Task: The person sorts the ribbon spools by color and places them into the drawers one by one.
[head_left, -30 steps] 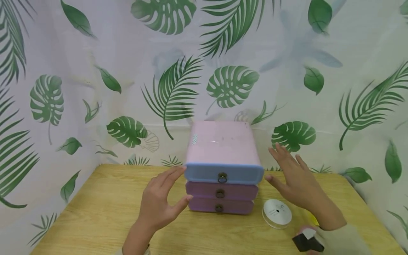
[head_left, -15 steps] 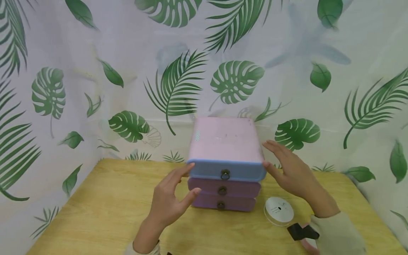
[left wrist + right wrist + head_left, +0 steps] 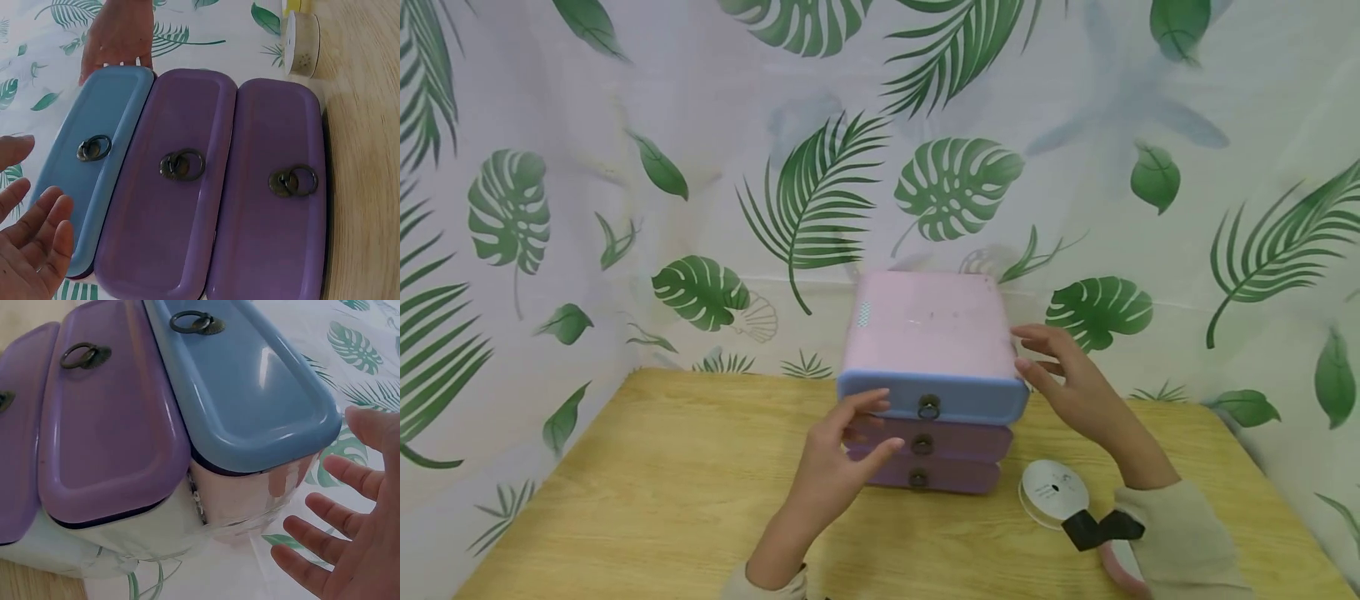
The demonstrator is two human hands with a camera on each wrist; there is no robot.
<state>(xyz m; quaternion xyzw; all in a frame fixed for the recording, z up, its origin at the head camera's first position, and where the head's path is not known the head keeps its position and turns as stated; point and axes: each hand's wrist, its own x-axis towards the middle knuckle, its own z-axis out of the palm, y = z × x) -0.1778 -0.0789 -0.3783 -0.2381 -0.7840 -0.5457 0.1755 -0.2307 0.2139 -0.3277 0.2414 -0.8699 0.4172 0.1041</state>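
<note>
A small drawer cabinet with a pink top (image 3: 932,329) stands on the table, its blue top drawer (image 3: 973,398) above two purple drawers (image 3: 966,440). All three fronts look closed, each with a dark metal ring pull (image 3: 181,165). My left hand (image 3: 835,454) is in front of the cabinet's left side, fingers loosely bent and thumb apart, holding nothing. At the right side of the blue drawer is my right hand (image 3: 1078,392); its fingers are spread in the right wrist view, close beside the pink side wall (image 3: 250,494).
A white spool (image 3: 1055,490) lies right of the cabinet on the wooden table (image 3: 685,467). Nearer me, a pink-edged roll (image 3: 1122,571) is partly hidden by the right sleeve (image 3: 1183,533). A leaf-patterned cloth (image 3: 820,333) hangs behind.
My left hand has moved right, from beside the cabinet to in front of its left part. The right hand has come in leftward, closer to the cabinet's right side. The drawers look unchanged.
</note>
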